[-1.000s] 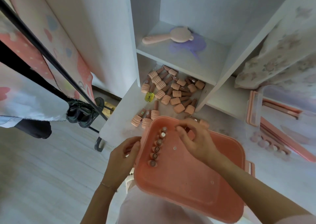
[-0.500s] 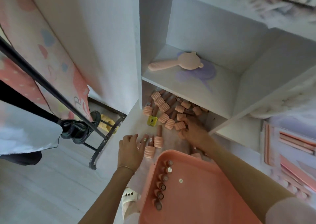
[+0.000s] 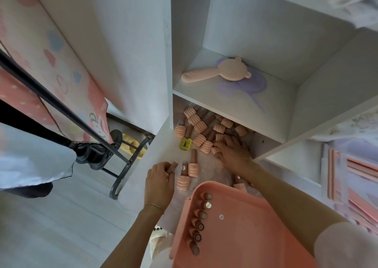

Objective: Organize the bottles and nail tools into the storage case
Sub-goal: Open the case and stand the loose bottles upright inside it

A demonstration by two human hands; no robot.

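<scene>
At the far left, a black rack pole (image 3: 61,106) was seen slanting across patterned pink fabric (image 3: 41,67), with its curved foot (image 3: 122,175) resting on the pale floor. On the white worktop (image 3: 161,137), the left hand (image 3: 158,181) was laid knuckles up, its fingers curled over a bottle (image 3: 173,165) whose brown end showed at the fingertips. Just right of it, two bottles with ribbed pink caps (image 3: 189,172) lay side by side. Farther off, a small yellow bottle (image 3: 185,144) stood beside a loose pile of pink-capped bottles (image 3: 201,126) that reached under the shelf. The right hand (image 3: 233,152) was placed at the near right edge of that pile, fingers bent over the bottles; whether one was actually gripped could not be told. On the shelf above, a pink bear-eared brush (image 3: 216,72) was lying over a purple shape (image 3: 247,86). Nearest the camera, the pink storage case (image 3: 255,237) was seen open, with a row of bottles (image 3: 199,220) lined along its left wall, bases up. Pink strips (image 3: 360,169) lay blurred at the far right.
</scene>
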